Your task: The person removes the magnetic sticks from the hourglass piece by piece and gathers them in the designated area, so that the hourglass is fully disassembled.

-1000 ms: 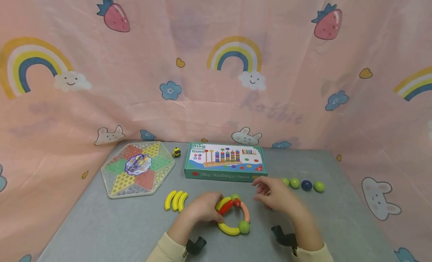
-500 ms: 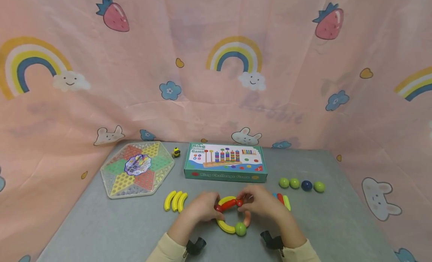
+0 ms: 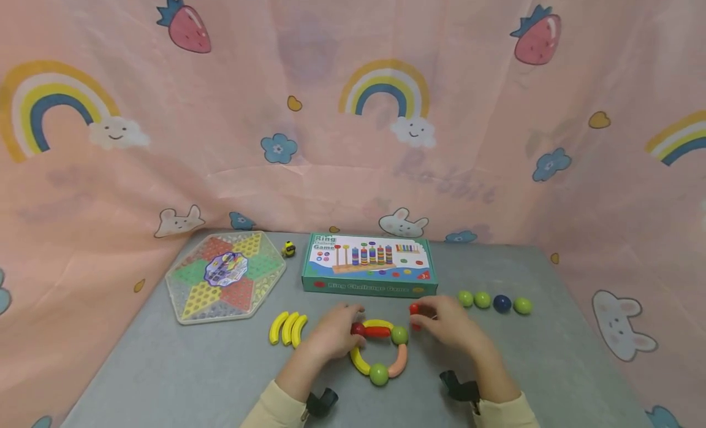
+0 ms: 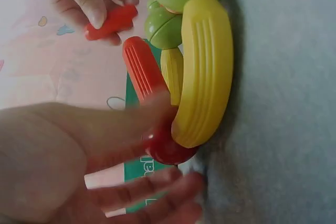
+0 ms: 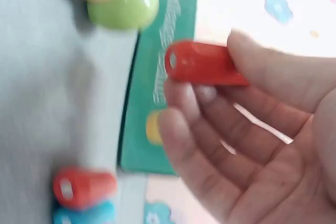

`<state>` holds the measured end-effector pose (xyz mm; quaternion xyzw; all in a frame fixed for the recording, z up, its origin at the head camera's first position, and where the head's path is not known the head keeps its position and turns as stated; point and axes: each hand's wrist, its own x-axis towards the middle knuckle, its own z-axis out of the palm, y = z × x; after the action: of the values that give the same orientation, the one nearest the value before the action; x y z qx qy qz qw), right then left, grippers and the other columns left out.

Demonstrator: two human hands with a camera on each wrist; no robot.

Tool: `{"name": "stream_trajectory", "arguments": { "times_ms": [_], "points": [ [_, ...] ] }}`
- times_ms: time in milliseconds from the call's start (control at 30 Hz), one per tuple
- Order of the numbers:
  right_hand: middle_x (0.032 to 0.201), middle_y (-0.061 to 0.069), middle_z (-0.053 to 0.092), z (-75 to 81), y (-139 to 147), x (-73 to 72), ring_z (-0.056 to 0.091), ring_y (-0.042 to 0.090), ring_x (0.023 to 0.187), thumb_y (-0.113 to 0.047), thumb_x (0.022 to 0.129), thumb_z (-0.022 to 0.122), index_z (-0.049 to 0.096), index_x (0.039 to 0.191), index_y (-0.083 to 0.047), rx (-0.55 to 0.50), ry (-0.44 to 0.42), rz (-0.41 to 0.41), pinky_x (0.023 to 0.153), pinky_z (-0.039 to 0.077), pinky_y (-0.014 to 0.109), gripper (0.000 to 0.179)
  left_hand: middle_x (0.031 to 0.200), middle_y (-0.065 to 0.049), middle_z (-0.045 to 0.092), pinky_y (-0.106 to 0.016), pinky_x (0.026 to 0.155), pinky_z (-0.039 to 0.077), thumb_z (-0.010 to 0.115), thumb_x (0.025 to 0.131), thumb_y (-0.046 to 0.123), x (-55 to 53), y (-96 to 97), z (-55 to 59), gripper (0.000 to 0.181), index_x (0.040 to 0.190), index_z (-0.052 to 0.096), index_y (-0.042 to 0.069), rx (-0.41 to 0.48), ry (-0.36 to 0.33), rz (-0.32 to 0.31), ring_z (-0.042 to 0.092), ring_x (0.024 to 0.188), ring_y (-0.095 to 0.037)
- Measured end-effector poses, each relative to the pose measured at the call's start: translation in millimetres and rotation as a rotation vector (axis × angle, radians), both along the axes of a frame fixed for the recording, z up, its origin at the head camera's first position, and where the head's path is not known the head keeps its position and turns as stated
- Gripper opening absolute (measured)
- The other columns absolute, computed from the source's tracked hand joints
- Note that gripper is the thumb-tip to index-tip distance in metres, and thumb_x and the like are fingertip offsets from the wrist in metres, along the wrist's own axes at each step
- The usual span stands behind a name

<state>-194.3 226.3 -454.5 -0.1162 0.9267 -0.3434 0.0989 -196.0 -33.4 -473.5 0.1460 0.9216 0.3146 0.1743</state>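
Observation:
A ring of toy pieces lies in front of me: yellow curved pieces (image 4: 207, 72), a pink curved piece (image 3: 398, 362), green balls (image 3: 379, 374) and a red ball (image 4: 168, 148). My left hand (image 3: 333, 331) is at the ring's left side, thumb and fingers around the red ball, partly covering it. From that ball a red ridged rod (image 4: 140, 66) reaches across the inside of the ring, its far end near a green ball (image 3: 399, 335). Off the ring's right side, my right hand (image 3: 449, 325) pinches a short red rod (image 5: 207, 61) with a pale round end between thumb and fingers.
Red (image 5: 84, 187) and blue rods (image 5: 86, 213) lie below my right hand. Several balls (image 3: 502, 303) line up at right. Yellow curved pieces (image 3: 287, 328) lie at left. Behind stand a game box (image 3: 369, 287), a hexagonal game board (image 3: 226, 278) and a small bee figure (image 3: 288, 249).
My right hand came in to the ring, then drew back right, the short red rod in its fingers. The ring turned clockwise, its near green ball shifting left. My left hand stays beside it.

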Motion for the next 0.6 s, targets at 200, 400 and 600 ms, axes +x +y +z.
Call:
{"name": "stream_trajectory", "arguments": {
  "times_ms": [200,400,600],
  "points": [
    [0.097,0.008,0.073,10.2,44.9,4.6,0.067,0.021,0.085,-0.034,0.095,0.070,0.061,0.123,0.003,0.014,-0.033,-0.192,0.074,0.056,0.041,0.047,0.091,-0.006,0.060,-0.038,0.070,0.051,0.092,0.072,0.023,-0.1,0.2,0.7,0.050,0.107,0.059,0.008,-0.023,-0.052,0.044,0.055,0.081,-0.024],
    [0.095,0.012,0.070,6.3,85.6,6.6,0.065,0.021,0.079,-0.032,0.095,0.071,0.062,0.116,0.008,0.046,-0.115,-0.275,0.070,0.055,0.037,0.046,0.097,-0.005,0.064,-0.037,0.073,0.052,0.087,0.079,0.015,0.3,1.1,-0.2,0.047,0.117,0.060,0.009,-0.022,-0.018,-0.001,0.056,0.084,-0.022],
    [0.096,0.018,0.069,-4.5,108.1,3.7,0.064,0.023,0.081,-0.027,0.094,0.070,0.065,0.112,0.012,0.126,-0.187,-0.310,0.072,0.055,0.041,0.044,0.106,-0.010,0.066,-0.039,0.078,0.054,0.088,0.079,0.021,0.4,0.3,-0.2,0.059,0.126,0.057,0.005,-0.041,0.003,-0.003,0.056,0.087,-0.022]
  ]
}}
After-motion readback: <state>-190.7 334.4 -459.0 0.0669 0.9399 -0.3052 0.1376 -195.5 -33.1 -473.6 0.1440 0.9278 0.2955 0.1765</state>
